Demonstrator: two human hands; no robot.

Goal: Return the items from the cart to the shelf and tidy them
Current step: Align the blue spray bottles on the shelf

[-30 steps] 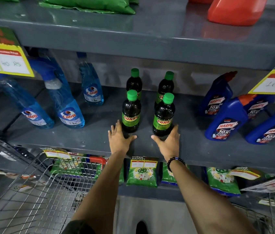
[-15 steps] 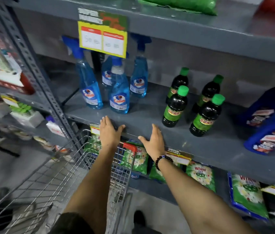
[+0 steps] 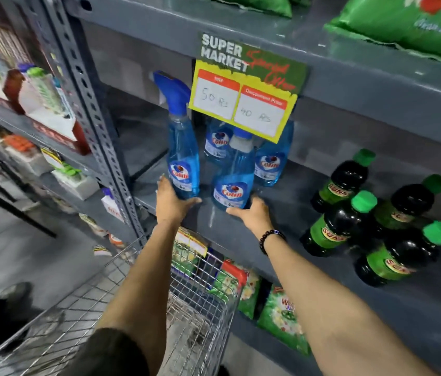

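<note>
Several blue Colin spray bottles stand on the grey middle shelf (image 3: 284, 204), partly behind a hanging price sign (image 3: 243, 101). My left hand (image 3: 172, 199) rests on the shelf against the base of the leftmost spray bottle (image 3: 182, 158), fingers at its left side and thumb stretched in front. My right hand (image 3: 253, 215), with a bead bracelet at the wrist, lies against the right of the front spray bottle (image 3: 234, 183), its thumb pointing left below it. Two more spray bottles (image 3: 271, 161) stand behind. The wire cart (image 3: 200, 308) is below my arms; no items show in it.
Several dark bottles with green caps (image 3: 341, 221) stand to the right on the same shelf. Green detergent packets (image 3: 281, 318) lie on the shelf below, green bags (image 3: 403, 25) on the one above. A perforated steel post (image 3: 97, 126) bounds the shelf on the left.
My view and both hands have swung left, from the green-capped bottles to the blue spray bottles. The hands now touch the bases of the two front spray bottles.
</note>
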